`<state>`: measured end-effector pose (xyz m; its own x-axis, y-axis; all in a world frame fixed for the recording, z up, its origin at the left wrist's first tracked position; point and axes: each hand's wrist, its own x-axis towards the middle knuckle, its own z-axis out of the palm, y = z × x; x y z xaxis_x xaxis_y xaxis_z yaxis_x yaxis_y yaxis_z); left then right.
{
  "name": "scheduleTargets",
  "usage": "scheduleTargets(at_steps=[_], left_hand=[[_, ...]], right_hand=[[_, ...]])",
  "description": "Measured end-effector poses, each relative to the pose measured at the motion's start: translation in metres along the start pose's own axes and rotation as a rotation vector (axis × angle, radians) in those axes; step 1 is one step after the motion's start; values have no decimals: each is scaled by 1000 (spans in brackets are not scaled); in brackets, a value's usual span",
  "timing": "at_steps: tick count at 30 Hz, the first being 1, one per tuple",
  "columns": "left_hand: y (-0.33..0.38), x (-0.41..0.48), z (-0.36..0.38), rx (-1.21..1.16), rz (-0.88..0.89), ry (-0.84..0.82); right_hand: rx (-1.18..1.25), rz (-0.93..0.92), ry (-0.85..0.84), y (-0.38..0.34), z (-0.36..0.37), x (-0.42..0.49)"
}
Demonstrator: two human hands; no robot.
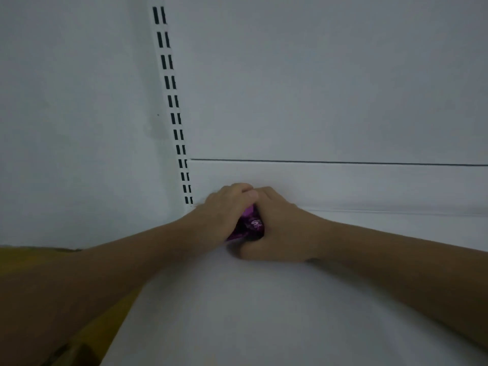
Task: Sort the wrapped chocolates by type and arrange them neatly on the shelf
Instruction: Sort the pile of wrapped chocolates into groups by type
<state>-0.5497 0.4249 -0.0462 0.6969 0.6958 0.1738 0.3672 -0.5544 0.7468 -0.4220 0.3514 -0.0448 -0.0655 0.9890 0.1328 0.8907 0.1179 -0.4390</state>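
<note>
Purple wrapped chocolates (249, 225) with white lettering sit on the white shelf (250, 313), close to its back left corner. My left hand (224, 210) curls over them from the left and my right hand (277, 225) closes on them from the right. The two hands touch above the wrappers, so only a strip of purple shows between them. How many chocolates lie under the hands is hidden.
A white back panel (330, 101) rises behind the shelf, with a slotted upright rail (173, 101) at its left. A yellow surface (31, 260) shows under my left forearm at the lower left.
</note>
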Motion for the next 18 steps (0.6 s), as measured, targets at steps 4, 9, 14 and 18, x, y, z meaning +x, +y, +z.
scheduleTargets(at_steps=[4, 9, 14, 18], left_hand=[[0, 11, -9, -146, -29, 38], [18, -8, -17, 8, 65, -52], [17, -14, -6, 456, 260, 51], [38, -13, -3, 510, 429, 159]], right_hand=[[21, 24, 45, -6, -15, -15], [-12, 72, -15, -7, -38, -51], [-40, 133, -4, 2, -44, -85], [-67, 171, 62, 13, -55, -112]])
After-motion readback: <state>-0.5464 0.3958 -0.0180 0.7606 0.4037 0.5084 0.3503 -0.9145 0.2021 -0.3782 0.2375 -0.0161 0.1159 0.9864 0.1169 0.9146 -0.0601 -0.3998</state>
